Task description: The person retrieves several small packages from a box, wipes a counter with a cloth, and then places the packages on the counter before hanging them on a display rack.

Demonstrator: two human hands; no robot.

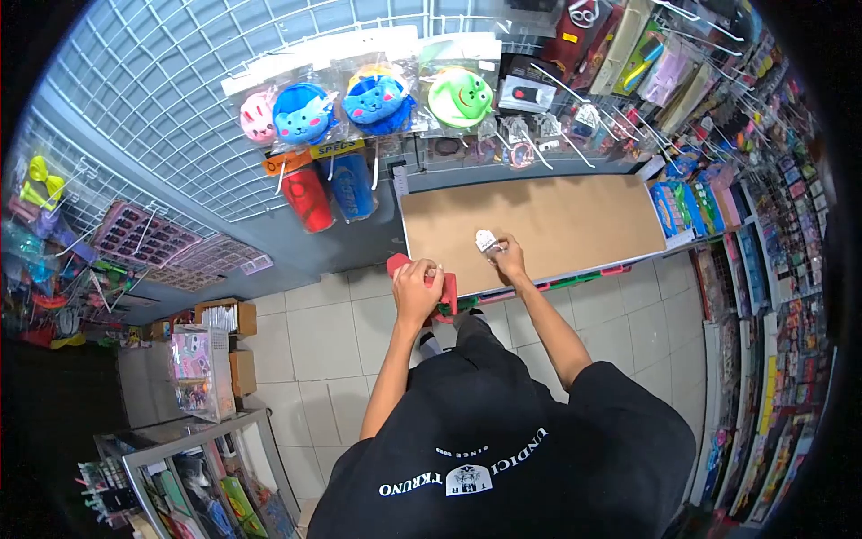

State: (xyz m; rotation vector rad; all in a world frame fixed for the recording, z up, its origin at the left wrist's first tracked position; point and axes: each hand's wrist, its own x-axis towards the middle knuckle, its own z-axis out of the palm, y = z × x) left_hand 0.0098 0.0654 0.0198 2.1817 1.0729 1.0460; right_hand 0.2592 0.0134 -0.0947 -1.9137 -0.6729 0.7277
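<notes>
My left hand is wrapped round a red price gun, whose body shows on both sides of the fingers. Close by on the right, my right hand pinches a small clear packet with a white header card. What lies inside the packet is too small to make out. Both hands are at the front edge of a shelf covered with brown board. The card is held over that board, and a gap separates it from the price gun.
Packaged animal-face pouches hang from a white wire grid above. Hooks with small accessories stick out over the shelf. Blue packets stand at its right end. A glass display case is at lower left.
</notes>
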